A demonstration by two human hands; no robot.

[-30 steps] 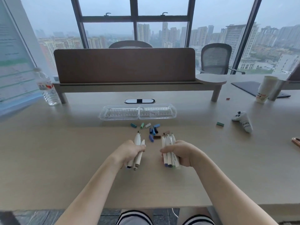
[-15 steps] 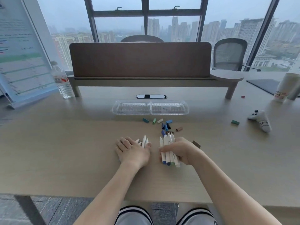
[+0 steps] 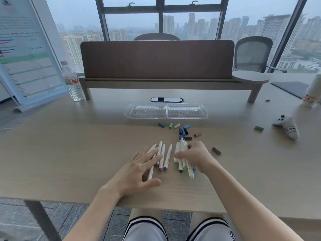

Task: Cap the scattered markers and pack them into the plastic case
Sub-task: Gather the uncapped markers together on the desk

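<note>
A water bottle (image 3: 72,82) stands at the desk's (image 3: 52,153) far left beside a leaning printed board (image 3: 26,54). A brown divider panel (image 3: 157,60) crosses the back, 2 chairs behind it. At right lie a white controller (image 3: 286,126) and a paper cup (image 3: 312,94).

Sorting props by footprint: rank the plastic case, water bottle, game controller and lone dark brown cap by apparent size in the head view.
1. plastic case
2. water bottle
3. game controller, close to the bottle; it sits nearer the edge of the wide-angle view, so unsure
4. dark brown cap, smallest
</note>
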